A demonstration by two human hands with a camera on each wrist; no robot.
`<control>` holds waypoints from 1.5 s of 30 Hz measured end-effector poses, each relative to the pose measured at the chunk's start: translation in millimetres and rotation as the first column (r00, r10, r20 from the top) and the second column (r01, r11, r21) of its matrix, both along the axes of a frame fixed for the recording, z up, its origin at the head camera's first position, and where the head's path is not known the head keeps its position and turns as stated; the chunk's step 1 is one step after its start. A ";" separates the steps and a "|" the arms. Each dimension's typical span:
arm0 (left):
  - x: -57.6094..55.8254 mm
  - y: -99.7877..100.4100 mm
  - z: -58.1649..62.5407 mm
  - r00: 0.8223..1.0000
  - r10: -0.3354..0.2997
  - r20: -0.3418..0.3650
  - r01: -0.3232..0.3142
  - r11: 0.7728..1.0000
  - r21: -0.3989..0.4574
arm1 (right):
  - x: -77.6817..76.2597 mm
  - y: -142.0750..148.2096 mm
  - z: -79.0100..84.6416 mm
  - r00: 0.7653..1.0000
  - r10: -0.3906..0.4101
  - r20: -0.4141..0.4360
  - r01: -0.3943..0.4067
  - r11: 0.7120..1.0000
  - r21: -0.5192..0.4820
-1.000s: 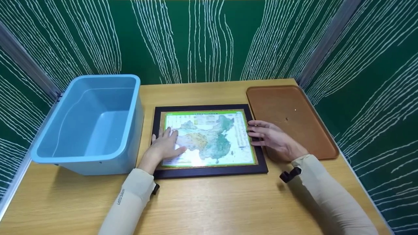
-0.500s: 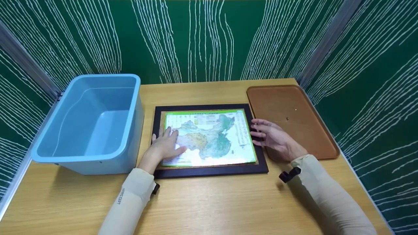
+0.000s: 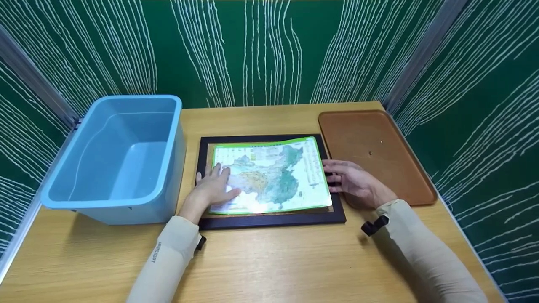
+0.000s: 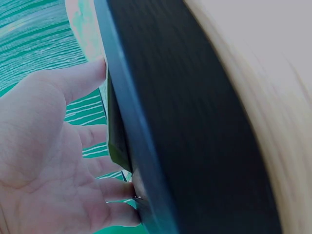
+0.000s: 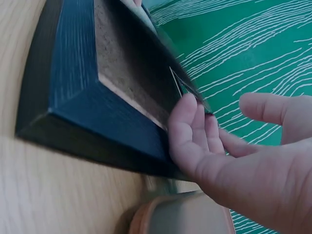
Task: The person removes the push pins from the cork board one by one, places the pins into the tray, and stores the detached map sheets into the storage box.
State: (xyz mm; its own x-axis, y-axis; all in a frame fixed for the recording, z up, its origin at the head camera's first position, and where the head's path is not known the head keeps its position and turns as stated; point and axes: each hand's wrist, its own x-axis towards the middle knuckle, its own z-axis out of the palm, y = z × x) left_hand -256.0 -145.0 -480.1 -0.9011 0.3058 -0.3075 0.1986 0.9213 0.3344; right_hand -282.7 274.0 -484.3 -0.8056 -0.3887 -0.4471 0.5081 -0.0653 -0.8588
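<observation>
Green-edged rectangular map sheet (image 3: 271, 179) lies mid-picture in the head view over a black rectangular frame (image 3: 273, 221), right side raised; left hand (image 3: 212, 188) spread across the sheet; left wrist view, lower left: fingers (image 4: 117, 188) extended; right wrist view, centre-right: right hand (image 5: 258, 170) unclenched at the raised edge.

You are in what looks like a small partitioned work booth, for white-streaked green panels (image 3: 231, 42) wall in your wood-grained table (image 3: 269, 265) at the back and on both sides, and grey metal posts (image 3: 424, 48) stand at its two far corners.
</observation>
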 end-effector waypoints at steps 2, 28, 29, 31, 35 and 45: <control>-0.3 0.3 -0.4 1.000 0.001 0.003 -0.001 1.000 -0.003 | 0.3 0.1 -1.2 1.000 0.021 -0.005 -0.021 1.000 0.005; 1.3 -0.9 -4.1 0.999 0.025 -0.023 -0.024 0.999 0.031 | 3.1 -4.6 -15.2 0.996 0.076 -0.038 -0.073 0.994 0.076; 1.7 -1.1 -4.3 0.999 0.027 -0.025 -0.026 0.999 0.037 | 3.1 -4.8 -15.2 0.996 0.074 -0.041 -0.071 0.995 0.074; 2.5 -1.2 -4.2 0.999 0.030 -0.025 -0.029 0.999 0.043 | 2.9 -5.5 -15.5 0.996 0.073 -0.045 -0.070 0.995 0.068; 4.0 -1.0 -2.6 0.999 0.028 -0.024 -0.027 0.998 0.048 | 2.1 -6.5 -17.4 0.997 0.068 -0.043 -0.066 0.997 0.049; 1.3 -1.7 -3.4 0.999 0.028 -0.032 -0.025 0.996 0.083 | 2.3 -2.7 -18.5 0.998 0.042 -0.039 -0.041 0.999 0.025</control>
